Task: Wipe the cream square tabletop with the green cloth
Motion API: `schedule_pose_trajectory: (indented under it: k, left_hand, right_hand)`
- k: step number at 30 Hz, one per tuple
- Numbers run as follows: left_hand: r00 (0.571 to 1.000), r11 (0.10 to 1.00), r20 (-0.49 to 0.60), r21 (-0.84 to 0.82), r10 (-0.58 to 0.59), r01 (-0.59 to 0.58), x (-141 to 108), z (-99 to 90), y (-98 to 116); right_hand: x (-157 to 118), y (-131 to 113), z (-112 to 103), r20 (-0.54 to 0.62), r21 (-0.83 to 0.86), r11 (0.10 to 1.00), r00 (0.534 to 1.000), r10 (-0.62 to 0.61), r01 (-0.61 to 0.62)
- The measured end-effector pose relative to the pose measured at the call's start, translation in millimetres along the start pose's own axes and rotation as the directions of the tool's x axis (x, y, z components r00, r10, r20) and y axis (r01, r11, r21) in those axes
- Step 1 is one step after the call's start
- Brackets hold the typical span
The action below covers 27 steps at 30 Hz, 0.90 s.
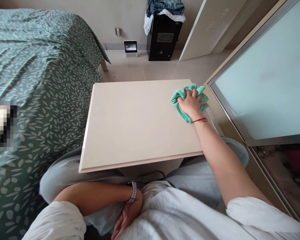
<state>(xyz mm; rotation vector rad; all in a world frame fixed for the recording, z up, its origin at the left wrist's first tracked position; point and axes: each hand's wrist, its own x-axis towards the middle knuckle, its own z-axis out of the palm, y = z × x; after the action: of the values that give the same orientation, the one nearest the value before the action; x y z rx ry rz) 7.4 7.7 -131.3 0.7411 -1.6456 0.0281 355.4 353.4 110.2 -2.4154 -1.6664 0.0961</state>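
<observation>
Nearest, below the near edge of the pale surface (142, 123), the left grip (132, 208) rests in the lap, its wrist bent under a watch (132, 192); its fingers lie loosely side by side, but the tips run out of view, so I cannot tell whether they pinch anything. The grey-blue trousers (62, 175) show on both sides of the surface's near edge, with the knees to either side. The surface's long axis runs from left to right across the person's front, and the right forearm reaches over its near right corner, a red string (200, 120) at the wrist. The right grip (190, 104) is spread, fingers apart and bent, palm down on the green cloth (182, 115), which lies directly beneath it by the far right corner of the surface. The cloth is bunched, with no clear long axis, and sticks out around the fingers; the right grip is on it, while the left is well apart, so the right is plainly the nearer. To the left of the surface is the bed (72, 66) with its leaf-patterned cover; to the right, a frosted panel (267, 73). Beyond the surface's far edge a small screen (130, 47) stands by the wall, and right of it a black cabinet (162, 45) with clothes (166, 6) on top.
</observation>
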Motion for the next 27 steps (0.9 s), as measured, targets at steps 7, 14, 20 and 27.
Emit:
schedule_pose_trajectory:
  k: [7, 14, 20, 27]
  left_hand:
    - [0.88, 0.808, -0.145, -0.482, -0.453, 0.337, 12.7, -11.4, 22.7]
    - [0.982, 0.954, -0.169, -0.297, -0.088, 0.035, -4.7, -0.4, -11.0]
    - [0.953, 0.765, -0.067, -0.614, -0.294, 0.193, -2.7, -14.4, -8.6]
    - [0.859, 0.481, -0.04, -0.842, -0.51, 0.246, 4.5, -12.9, 2.5]
  right_hand:
    - [-24.6, -47.5, 11.1, 0.045, 0.006, 0.988, 0.987, -0.154, 0.154]
    - [-91.0, -178.5, 3.3, 0.187, 0.133, 0.866, 0.846, -0.5, 0.482]
    - [-153.2, -275.6, 0.3, 0.249, 0.2, 0.667, 0.622, -0.743, 0.717]
    - [-172.8, -293.2, 3.7, 0.278, 0.213, 0.294, 0.23, -0.933, 0.932]
